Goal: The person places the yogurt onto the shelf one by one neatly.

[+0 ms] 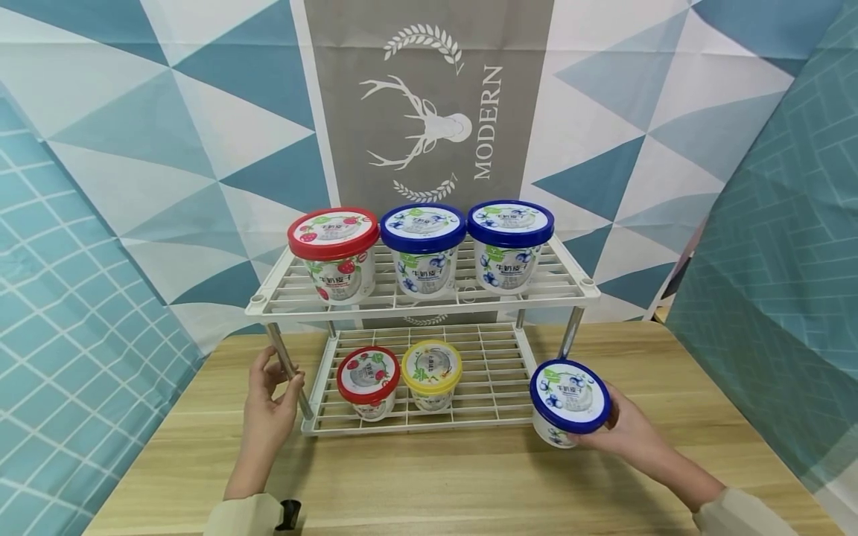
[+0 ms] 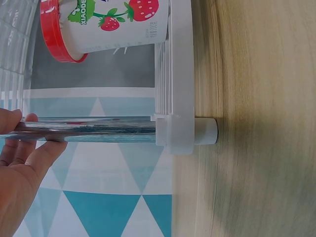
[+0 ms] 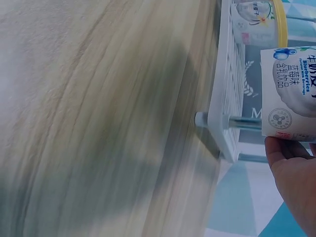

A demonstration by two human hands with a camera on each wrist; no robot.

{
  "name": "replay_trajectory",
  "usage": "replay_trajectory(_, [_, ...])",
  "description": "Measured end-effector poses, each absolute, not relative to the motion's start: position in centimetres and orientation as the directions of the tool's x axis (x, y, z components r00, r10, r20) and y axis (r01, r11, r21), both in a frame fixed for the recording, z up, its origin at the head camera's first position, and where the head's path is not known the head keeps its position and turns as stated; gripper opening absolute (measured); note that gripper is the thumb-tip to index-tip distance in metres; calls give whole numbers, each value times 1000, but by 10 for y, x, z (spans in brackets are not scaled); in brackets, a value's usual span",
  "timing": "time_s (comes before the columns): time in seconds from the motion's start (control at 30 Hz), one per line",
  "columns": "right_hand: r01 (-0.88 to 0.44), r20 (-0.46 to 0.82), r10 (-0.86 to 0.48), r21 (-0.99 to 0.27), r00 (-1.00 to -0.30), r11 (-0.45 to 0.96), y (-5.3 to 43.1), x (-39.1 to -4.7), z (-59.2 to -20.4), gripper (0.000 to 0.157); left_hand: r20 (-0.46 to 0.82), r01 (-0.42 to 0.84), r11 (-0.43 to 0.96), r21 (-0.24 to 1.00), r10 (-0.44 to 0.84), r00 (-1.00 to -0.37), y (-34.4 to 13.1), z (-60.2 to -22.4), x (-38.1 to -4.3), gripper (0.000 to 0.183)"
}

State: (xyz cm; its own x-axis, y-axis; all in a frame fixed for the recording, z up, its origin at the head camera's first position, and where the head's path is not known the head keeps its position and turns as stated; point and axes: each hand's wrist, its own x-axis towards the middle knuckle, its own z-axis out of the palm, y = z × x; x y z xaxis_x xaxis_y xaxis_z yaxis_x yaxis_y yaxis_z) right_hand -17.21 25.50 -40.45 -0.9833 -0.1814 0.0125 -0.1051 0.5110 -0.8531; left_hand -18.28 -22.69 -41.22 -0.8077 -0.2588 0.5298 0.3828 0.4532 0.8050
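My right hand [image 1: 630, 428] grips a white tub with a blue lid [image 1: 570, 398] from its right side, at the front right corner of a white two-tier rack [image 1: 429, 309]. Blueberry artwork covers this tub [image 3: 291, 94] in the right wrist view. At the rack's left, my left hand [image 1: 271, 402] holds the front metal post [image 2: 94, 131] between thumb and fingers. On the lower shelf stand a red-lidded tub [image 1: 369, 380] and a yellow-lidded tub [image 1: 432, 372], side by side.
The upper shelf carries a red-lidded tub [image 1: 333, 253] and two blue-lidded tubs, one in the middle [image 1: 424, 249] and one at the right [image 1: 509, 246]. A wooden table [image 1: 429, 484] bears the rack, with a patterned cloth backdrop [image 1: 248, 97] behind.
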Motion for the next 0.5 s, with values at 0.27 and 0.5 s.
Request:
replay_trajectory(0.27, [-125, 33, -212, -891, -977, 437, 244, -176, -405, 90, 528, 382, 449, 807, -262, -808, -227, -413, -183, 58])
replay_trajectory(0.5, [-161, 66, -251, -910, -966, 381, 235, -178, -407, 89, 528, 379, 454, 806, -263, -807, -227, -412, -183, 58])
